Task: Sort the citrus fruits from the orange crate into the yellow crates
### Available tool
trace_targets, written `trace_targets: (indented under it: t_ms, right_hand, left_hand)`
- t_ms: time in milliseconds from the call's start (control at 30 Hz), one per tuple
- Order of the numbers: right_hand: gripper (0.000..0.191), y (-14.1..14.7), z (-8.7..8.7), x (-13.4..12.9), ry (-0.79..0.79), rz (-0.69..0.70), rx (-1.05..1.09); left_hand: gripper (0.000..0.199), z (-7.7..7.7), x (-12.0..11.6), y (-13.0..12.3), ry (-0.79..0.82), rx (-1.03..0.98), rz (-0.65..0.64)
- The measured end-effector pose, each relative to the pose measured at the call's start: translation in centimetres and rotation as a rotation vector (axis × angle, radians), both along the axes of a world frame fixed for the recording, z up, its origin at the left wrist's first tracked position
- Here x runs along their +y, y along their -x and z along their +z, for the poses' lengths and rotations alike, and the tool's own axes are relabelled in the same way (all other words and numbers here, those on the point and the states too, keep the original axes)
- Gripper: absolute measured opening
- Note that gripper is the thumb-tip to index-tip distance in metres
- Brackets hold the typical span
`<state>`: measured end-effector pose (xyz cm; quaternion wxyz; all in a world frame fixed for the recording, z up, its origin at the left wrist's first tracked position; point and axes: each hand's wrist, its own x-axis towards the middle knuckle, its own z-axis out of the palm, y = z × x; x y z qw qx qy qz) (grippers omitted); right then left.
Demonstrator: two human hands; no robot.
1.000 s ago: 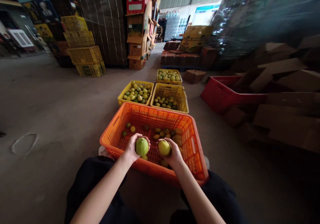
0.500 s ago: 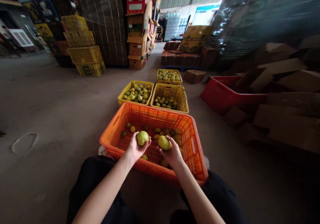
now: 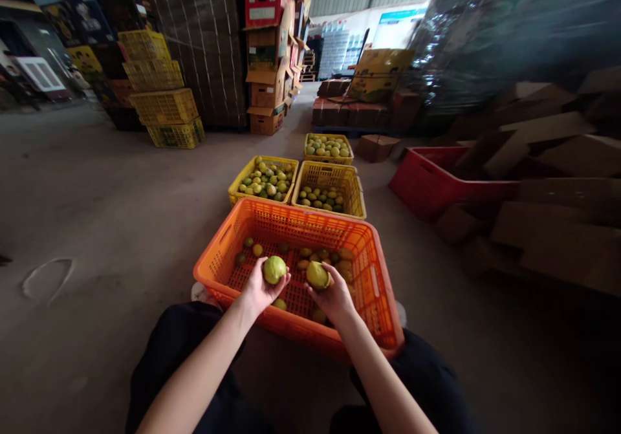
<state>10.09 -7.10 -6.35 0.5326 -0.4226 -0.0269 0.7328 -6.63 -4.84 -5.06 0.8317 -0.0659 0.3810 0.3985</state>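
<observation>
Above the orange plastic crate (image 3: 295, 211), my left hand (image 3: 257, 290) is closed around a round yellow-green lemon (image 3: 274, 270). My right hand (image 3: 336, 298) grips a second lemon (image 3: 317, 275) a short way to the right, its fingers round the fruit's side. Both fruits face up towards me and do not touch each other. Inside the crate lie several more lemons (image 3: 257, 250), some yellow, some darker green, loosely on the left and bunched at the right. My hands and forearms hide part of the crate's floor.
Behind the orange crate stand three yellow crates: left (image 3: 235, 191), right (image 3: 359, 191) and rear (image 3: 310, 159), all with lemons. A red crate (image 3: 427, 191) and cardboard pieces (image 3: 553, 233) are on the right. Stacked yellow crates (image 3: 165, 105) and cartons (image 3: 266, 94) stand further back.
My left hand has shifted slightly left with its lemon, which has turned a little. My right hand and its lemon have barely moved.
</observation>
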Motion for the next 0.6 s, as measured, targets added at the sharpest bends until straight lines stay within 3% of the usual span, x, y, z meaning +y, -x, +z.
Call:
trace_targets:
  t_ms: [333, 600]
  right_hand:
    - [0.010, 0.22, -0.37, 0.07, 0.023, 0.007, -0.018]
    - [0.013, 0.04, -0.37, 0.15, 0.007, 0.021, -0.002]
  left_hand:
    - [0.031, 0.27, -0.07, -0.95, 0.003, 0.008, -0.044]
    - [0.027, -0.37, -0.18, -0.06, -0.040, -0.004, -0.036]
